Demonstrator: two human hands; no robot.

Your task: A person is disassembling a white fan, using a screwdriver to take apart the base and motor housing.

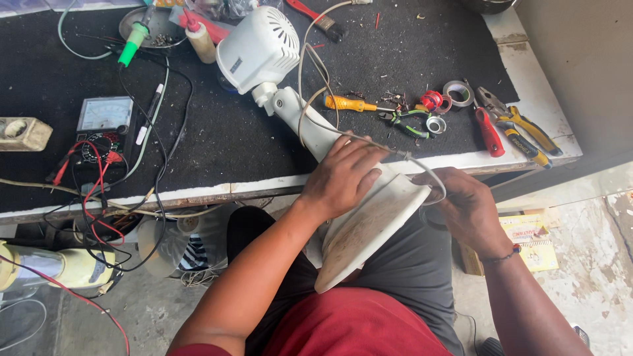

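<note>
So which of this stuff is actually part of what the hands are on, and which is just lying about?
In hand:
- white fan, its base gripped by the left hand
- grey cord, by the right hand

Lying about:
- multimeter
- yellow screwdriver
- green pliers
- tape rolls
- red-handled tool
- yellow-handled pliers
- glue bottle

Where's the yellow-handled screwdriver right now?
Head view: the yellow-handled screwdriver lies on the black mat, right of the fan's neck, beside the green-handled pliers.

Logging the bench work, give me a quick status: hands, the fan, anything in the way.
Left hand gripping fan stand. Right hand at base edge, on grey cord. White fan lying across bench, base over lap. Pliers, screwdriver close by.
</note>
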